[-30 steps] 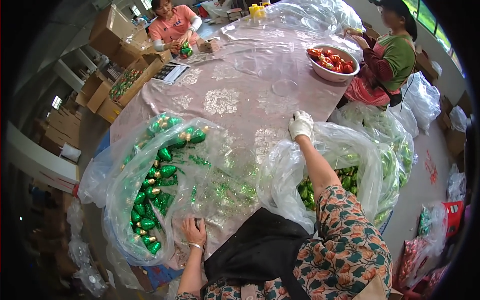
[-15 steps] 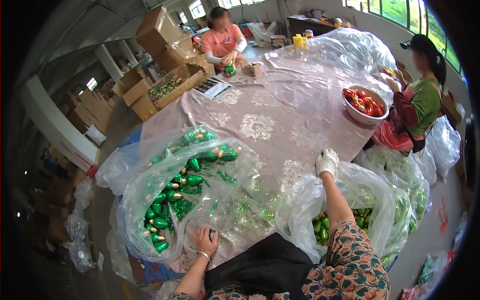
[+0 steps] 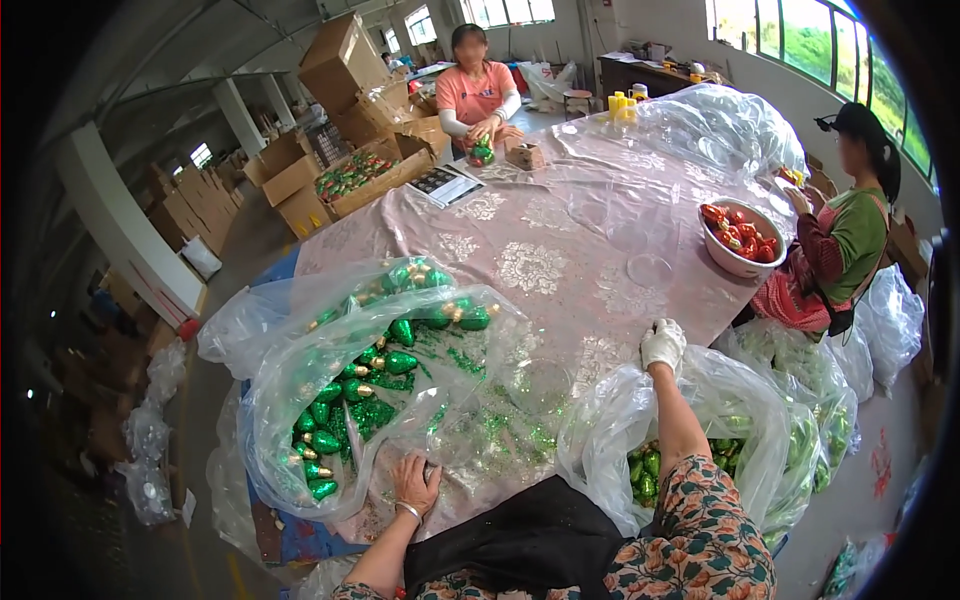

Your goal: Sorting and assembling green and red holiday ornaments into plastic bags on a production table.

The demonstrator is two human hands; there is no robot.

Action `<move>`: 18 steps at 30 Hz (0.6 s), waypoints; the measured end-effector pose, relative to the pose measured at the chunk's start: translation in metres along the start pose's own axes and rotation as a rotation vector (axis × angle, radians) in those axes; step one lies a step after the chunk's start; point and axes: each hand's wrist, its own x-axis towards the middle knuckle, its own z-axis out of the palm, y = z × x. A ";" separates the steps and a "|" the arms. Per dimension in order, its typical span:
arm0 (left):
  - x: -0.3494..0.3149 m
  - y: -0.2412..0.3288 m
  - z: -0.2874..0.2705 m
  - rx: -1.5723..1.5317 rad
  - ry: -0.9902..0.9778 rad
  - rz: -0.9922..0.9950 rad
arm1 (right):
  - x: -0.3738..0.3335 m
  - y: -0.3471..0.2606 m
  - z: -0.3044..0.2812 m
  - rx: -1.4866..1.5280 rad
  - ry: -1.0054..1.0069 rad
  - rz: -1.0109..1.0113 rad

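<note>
My bare left hand, with a bracelet at its wrist, lies on the patterned pink tablecloth with its fingers outstretched. It rests beside a clear plastic bag holding green glittery bulb-shaped ornaments with gold caps. A small dark spot shows at its fingers; I cannot make out what it is. My right hand, in a white glove, leans on the cloth near the table's right edge. Its fingers look loosely bent, and no object shows in them. Below that arm, an open clear bag contains shiny green ornaments.
Green glitter is scattered over the cloth. A white basin of red ornaments stands at the right, near a co-worker in green. Across the table another person handles a green-and-red ornament. Cardboard boxes stand at far left.
The view has shifted slightly, so the scene sits a little lower and farther right. Both my hands stay in about the same places on the cloth.
</note>
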 end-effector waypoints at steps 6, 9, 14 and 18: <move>-0.006 0.004 -0.004 0.007 0.008 0.001 | -0.004 -0.001 -0.008 -0.010 -0.013 0.004; -0.014 0.008 -0.005 -0.007 -0.029 -0.039 | -0.005 0.001 -0.010 -0.008 -0.058 0.023; -0.015 0.004 0.001 -0.045 -0.169 -0.150 | 0.020 0.005 -0.005 -0.166 -0.267 -0.058; 0.003 -0.016 -0.006 -0.386 -0.069 -0.156 | 0.029 -0.079 -0.092 -0.118 -0.399 -0.176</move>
